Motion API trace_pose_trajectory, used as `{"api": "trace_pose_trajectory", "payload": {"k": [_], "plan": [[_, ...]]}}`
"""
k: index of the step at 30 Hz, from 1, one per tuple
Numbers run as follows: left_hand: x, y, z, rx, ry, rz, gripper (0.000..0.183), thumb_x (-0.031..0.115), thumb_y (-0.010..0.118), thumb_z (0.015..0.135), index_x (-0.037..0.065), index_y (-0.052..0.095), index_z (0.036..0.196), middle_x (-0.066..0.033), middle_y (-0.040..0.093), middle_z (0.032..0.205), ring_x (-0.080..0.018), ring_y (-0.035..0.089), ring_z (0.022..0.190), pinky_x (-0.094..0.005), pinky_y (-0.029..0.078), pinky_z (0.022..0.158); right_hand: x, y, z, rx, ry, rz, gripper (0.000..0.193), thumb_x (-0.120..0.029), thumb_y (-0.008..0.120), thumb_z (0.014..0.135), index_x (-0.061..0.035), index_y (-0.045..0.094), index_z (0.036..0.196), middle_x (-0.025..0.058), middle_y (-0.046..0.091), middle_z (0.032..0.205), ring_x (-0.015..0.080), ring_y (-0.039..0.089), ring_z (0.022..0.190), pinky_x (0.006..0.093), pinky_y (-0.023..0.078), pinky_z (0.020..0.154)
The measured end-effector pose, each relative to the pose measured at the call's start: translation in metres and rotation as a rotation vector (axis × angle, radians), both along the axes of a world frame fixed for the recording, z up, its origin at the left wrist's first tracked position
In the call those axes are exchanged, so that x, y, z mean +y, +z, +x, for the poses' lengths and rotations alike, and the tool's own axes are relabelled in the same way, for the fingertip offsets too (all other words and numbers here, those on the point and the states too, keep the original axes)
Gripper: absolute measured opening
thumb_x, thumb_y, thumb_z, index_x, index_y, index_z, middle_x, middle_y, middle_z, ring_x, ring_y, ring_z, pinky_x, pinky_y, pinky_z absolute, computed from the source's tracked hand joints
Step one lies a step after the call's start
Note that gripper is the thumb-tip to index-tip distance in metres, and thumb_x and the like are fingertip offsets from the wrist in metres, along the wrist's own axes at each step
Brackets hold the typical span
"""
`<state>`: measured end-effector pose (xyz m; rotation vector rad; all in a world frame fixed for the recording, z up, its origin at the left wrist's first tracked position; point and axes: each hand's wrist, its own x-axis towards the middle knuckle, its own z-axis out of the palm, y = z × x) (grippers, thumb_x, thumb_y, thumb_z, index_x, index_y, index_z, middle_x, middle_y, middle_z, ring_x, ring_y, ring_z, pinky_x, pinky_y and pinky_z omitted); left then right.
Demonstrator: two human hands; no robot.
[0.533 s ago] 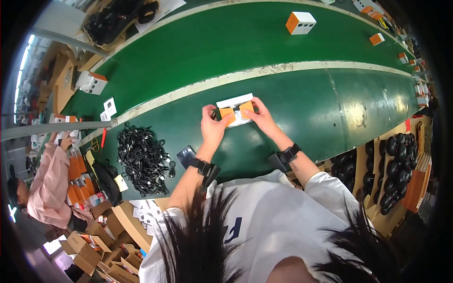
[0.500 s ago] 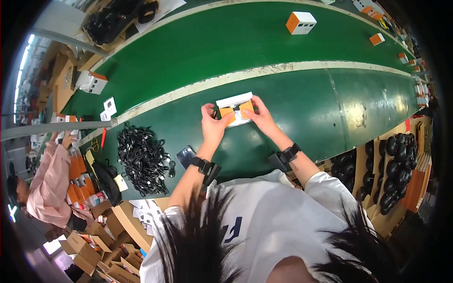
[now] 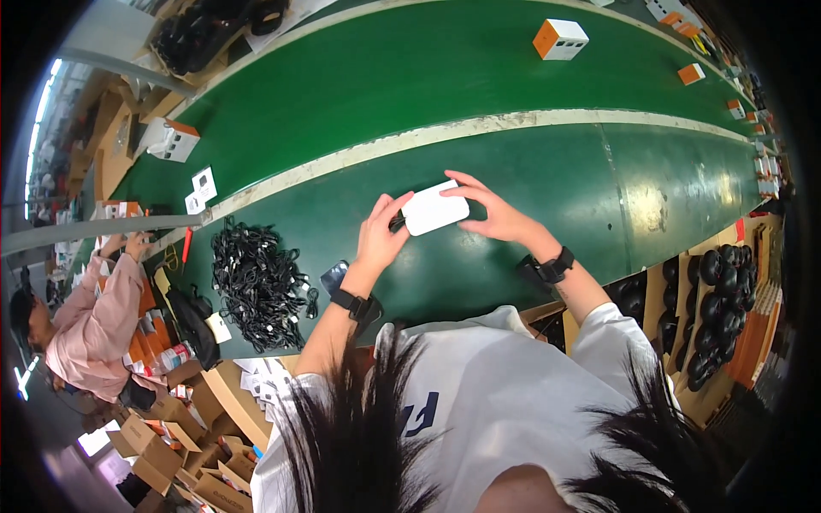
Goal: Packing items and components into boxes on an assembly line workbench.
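Note:
Between my two hands, just above the green table [image 3: 547, 231], is a small white box [image 3: 436, 210] with its plain white flap lying over the top. My left hand [image 3: 381, 234] grips its left side, the thumb and fingers along the edge. Something small and dark shows beside those fingers, too little of it to name. My right hand [image 3: 496, 214] has its fingers curved over the right end, fingertips on the top and thumb at the lower edge. The inside of the box is hidden. Left of my left forearm lies a heap of black cables [image 3: 256, 286], with a dark phone [image 3: 334, 277] next to it.
Past a pale divider [image 3: 479, 124] runs a green conveyor belt [image 3: 385, 85] carrying white-and-orange boxes [image 3: 561, 40]. Printed cards [image 3: 203, 183] lie by a metal bar at left. A co-worker in pink [image 3: 98, 333] works there. Black round parts [image 3: 718, 299] fill racks at right.
The box's white flap has come down over the orange inner flaps. My right hand has shifted onto the top. Boxes on the belt have moved slightly right.

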<state>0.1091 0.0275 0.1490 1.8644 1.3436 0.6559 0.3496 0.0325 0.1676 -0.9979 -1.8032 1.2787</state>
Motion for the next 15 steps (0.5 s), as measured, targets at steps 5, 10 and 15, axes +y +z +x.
{"api": "trace_pose_trajectory", "payload": {"k": [5, 10, 15], "plan": [[0.007, 0.023, 0.012, 0.077, -0.065, 0.039, 0.065, 0.031, 0.077, 0.062, 0.008, 0.053, 0.118, -0.0072, 0.048, 0.087, -0.0224, 0.055, 0.072, -0.0317, 0.047, 0.063, -0.004, 0.001, 0.006, -0.086, 0.043, -0.037, 0.047, -0.001, 0.067, 0.07, -0.0107, 0.056, 0.115, 0.0116, 0.037, 0.134, 0.0262, 0.041, 0.12, 0.0364, 0.035, 0.097], [0.001, 0.02, 0.01, -0.016, -0.065, 0.128, 0.058, 0.033, 0.076, 0.063, 0.01, 0.057, 0.114, -0.0057, 0.048, 0.082, -0.0218, 0.055, 0.066, -0.0326, 0.047, 0.059, -0.001, -0.017, 0.008, -0.103, 0.003, 0.093, 0.035, -0.007, 0.07, 0.069, -0.014, 0.064, 0.103, 0.0109, 0.042, 0.127, 0.0282, 0.044, 0.114, 0.0361, 0.04, 0.093], [-0.005, 0.002, 0.006, 0.048, -0.184, 0.282, 0.037, 0.025, 0.074, 0.067, 0.017, 0.064, 0.102, -0.0029, 0.045, 0.072, -0.0189, 0.051, 0.057, -0.0305, 0.044, 0.049, -0.013, -0.018, 0.002, -0.137, -0.01, 0.156, 0.042, -0.002, 0.066, 0.071, -0.0138, 0.059, 0.111, 0.0129, 0.037, 0.133, 0.0315, 0.042, 0.117, 0.0384, 0.038, 0.095]]}}
